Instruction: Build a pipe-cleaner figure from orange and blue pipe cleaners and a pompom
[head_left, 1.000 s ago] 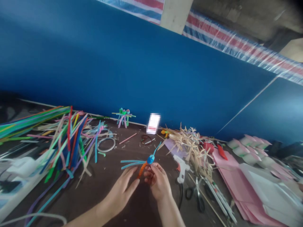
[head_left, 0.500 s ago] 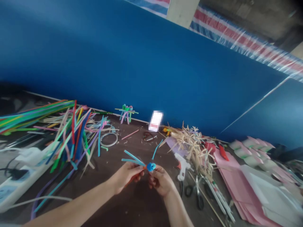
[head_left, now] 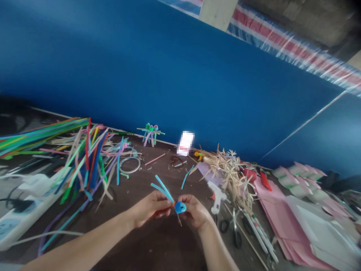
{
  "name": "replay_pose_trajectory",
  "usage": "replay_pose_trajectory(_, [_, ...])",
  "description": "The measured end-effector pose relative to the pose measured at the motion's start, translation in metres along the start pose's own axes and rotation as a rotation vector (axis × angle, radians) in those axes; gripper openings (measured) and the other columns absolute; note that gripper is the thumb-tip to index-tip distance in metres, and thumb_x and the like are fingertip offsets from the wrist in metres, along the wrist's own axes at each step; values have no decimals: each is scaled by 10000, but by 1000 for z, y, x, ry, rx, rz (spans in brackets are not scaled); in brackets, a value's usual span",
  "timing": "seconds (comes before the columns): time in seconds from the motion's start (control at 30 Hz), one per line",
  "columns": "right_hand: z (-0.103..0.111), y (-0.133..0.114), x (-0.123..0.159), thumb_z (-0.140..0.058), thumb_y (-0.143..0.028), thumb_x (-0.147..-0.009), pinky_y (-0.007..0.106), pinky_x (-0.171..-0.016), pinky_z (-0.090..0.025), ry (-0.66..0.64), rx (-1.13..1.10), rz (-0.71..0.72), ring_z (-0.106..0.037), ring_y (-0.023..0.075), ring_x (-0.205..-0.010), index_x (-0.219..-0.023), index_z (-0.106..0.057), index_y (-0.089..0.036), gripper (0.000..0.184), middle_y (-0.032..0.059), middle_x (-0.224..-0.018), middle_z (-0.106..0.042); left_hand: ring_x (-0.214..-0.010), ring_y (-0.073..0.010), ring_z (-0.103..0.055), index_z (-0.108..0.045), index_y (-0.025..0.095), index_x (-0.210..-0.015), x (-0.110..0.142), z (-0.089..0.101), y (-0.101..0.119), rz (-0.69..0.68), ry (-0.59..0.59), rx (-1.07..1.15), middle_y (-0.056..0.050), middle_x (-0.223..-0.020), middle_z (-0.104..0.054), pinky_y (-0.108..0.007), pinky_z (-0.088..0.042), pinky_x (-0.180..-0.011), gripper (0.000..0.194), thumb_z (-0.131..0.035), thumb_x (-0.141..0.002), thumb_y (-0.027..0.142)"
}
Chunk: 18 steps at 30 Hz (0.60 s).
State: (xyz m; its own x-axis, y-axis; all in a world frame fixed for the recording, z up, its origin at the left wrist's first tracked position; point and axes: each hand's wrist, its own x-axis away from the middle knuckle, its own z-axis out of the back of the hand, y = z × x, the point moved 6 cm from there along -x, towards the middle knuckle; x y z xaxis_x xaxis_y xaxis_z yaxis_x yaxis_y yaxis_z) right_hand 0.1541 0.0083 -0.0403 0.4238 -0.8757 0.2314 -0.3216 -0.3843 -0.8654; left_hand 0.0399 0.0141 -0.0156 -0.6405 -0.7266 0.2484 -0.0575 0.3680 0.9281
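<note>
My left hand pinches a small pipe-cleaner figure in front of me. Its blue coiled end points to the right, and two light-blue stems stick up and left. A bit of orange shows beside my left fingertips. My right hand has its fingers closed at the right side of the blue coil; whether they grip the coil or a thin strand at it is hard to see. A thin dark strand hangs below the coil. On the table just beyond lies a loose blue pipe-cleaner piece.
Colourful pipe cleaners pile up on the left, near a white power strip. To the right lie a glue gun, scissors, dried straw-like flowers and pink paper. A finished-looking pipe-cleaner piece stands by the blue wall.
The figure has turned in my hands: its light-blue stems now point more upward, and the coil sits slightly lower. A thin strand now shows beneath it.
</note>
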Motion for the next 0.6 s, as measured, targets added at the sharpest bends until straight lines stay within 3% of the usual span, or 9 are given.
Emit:
replay_pose_trajectory(0.13, [-4, -22, 0, -697, -302, -594, 143, -411, -329, -38, 361, -61, -421, 38, -404, -589, -561, -126, 223, -52, -473, -520, -430, -65, -349, -627, 121, -657, 2, -2, 3, 9, -96, -186, 13, -502, -521, -197, -226, -432, 270, -579, -680, 386])
replay_pose_trajectory(0.23, [-10, -37, -3, -646, -279, -641, 155, -432, -354, -97, 632, -87, -457, 53, -428, -608, -576, -130, 168, -50, -491, -544, -473, -87, -395, -649, 143, -751, 4, -3, 8, -26, -152, -337, 14, -543, -534, -195, -269, -453, 259, -559, -696, 379])
replay_pose_trajectory(0.37, [-17, -45, -9, -616, -216, -639, 149, -406, -361, -143, 792, -136, -459, 50, -404, -628, -583, -132, 90, -60, -487, -529, -511, -107, -438, -666, 163, -769, 8, -5, 18, -61, -205, -539, 15, -573, -558, -195, -315, -491, 231, -536, -709, 344])
replay_pose_trajectory(0.6, [-27, -56, -14, -604, -211, -631, 152, -360, -350, -23, 860, -235, -452, 59, -345, -572, -541, -140, 112, -68, -401, -493, -650, -155, -513, -688, 212, -757, 9, 3, 28, -174, -65, -775, 14, -687, -633, -198, -338, -579, 179, -544, -679, 285])
